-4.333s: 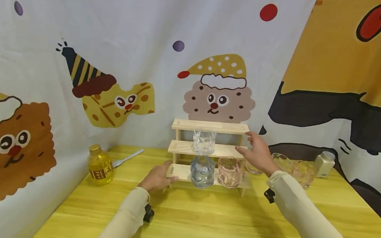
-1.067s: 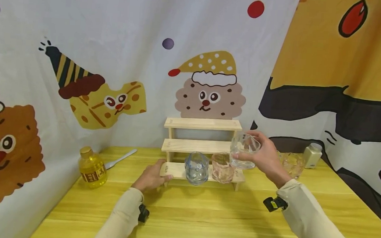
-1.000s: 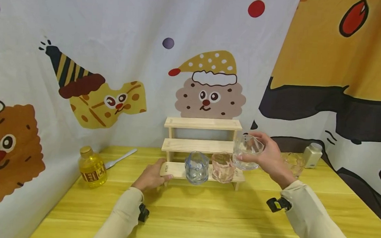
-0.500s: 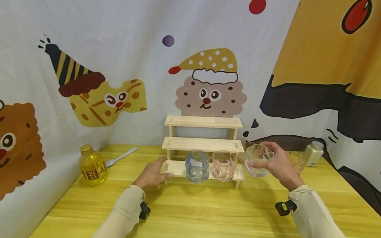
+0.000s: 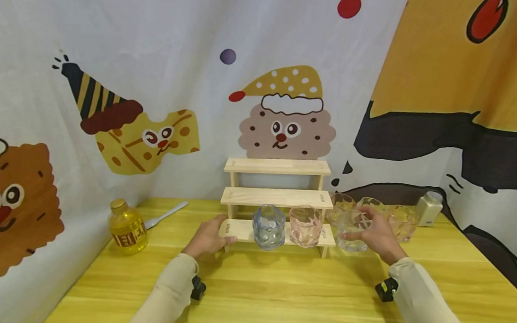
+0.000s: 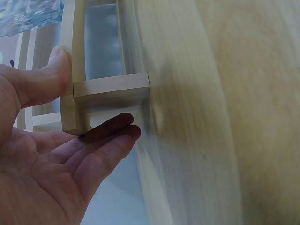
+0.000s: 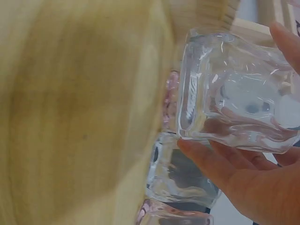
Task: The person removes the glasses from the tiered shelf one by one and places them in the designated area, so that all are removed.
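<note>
My right hand (image 5: 377, 235) grips a clear, wavy-walled glass (image 7: 239, 93) beside the smooth, pale-wood stepped stand (image 5: 278, 166); my left hand (image 5: 205, 237) pinches its lowest step (image 5: 242, 229). Earlier the glass stood on the middle step (image 5: 278, 198); now it is lower, right of a rippled pink glass (image 5: 305, 228).

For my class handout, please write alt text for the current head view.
A right hand holds a clear glass beside a three-tiered wooden stand gripped by the left hand. A blue glass and a pink glass rest on its bottom shelf.
</note>
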The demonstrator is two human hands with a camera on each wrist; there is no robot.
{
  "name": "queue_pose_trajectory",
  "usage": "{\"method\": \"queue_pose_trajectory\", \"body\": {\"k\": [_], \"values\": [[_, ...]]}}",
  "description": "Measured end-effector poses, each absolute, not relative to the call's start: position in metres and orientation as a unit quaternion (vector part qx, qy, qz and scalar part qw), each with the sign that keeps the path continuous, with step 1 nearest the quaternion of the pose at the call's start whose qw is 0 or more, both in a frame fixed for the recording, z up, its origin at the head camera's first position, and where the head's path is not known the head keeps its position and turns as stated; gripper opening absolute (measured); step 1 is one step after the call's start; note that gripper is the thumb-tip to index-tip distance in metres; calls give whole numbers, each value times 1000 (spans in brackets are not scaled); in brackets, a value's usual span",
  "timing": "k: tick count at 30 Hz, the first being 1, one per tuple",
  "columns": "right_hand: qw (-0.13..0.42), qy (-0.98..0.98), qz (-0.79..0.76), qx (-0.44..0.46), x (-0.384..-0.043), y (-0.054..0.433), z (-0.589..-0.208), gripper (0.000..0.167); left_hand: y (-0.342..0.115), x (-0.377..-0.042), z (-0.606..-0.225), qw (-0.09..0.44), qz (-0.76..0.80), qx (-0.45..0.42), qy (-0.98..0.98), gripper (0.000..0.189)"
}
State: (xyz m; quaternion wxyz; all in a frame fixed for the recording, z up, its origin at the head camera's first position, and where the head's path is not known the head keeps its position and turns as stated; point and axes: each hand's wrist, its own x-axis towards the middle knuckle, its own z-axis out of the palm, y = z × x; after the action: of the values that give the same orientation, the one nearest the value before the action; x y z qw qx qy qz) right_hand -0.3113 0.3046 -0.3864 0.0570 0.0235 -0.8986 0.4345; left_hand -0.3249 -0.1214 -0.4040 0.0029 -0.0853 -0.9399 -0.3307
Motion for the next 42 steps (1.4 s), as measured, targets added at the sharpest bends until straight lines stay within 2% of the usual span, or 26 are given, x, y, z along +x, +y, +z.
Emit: {"method": "queue_pose_trajectory", "body": {"k": [26,30,36,38,42], "values": [[44,-900,433,18,-317,294,-405,100,-123,-327,-405,-1,-338,-79,-938,68],[21,-903,429,14,-316,296,-404,102,-123,-327,-405,-3,-339,-78,-938,68],[-33,-911,411,-5,-309,301,-388,116,-121,-326,-404,-6,-346,-78,-935,67],[-28,-918,395,-11,-304,301,-381,114,-120,-326,-403,-9,-348,-79,-934,67],[17,-932,362,-3,-293,290,-366,100,-121,-326,-404,-10,-349,-74,-934,68]]}}
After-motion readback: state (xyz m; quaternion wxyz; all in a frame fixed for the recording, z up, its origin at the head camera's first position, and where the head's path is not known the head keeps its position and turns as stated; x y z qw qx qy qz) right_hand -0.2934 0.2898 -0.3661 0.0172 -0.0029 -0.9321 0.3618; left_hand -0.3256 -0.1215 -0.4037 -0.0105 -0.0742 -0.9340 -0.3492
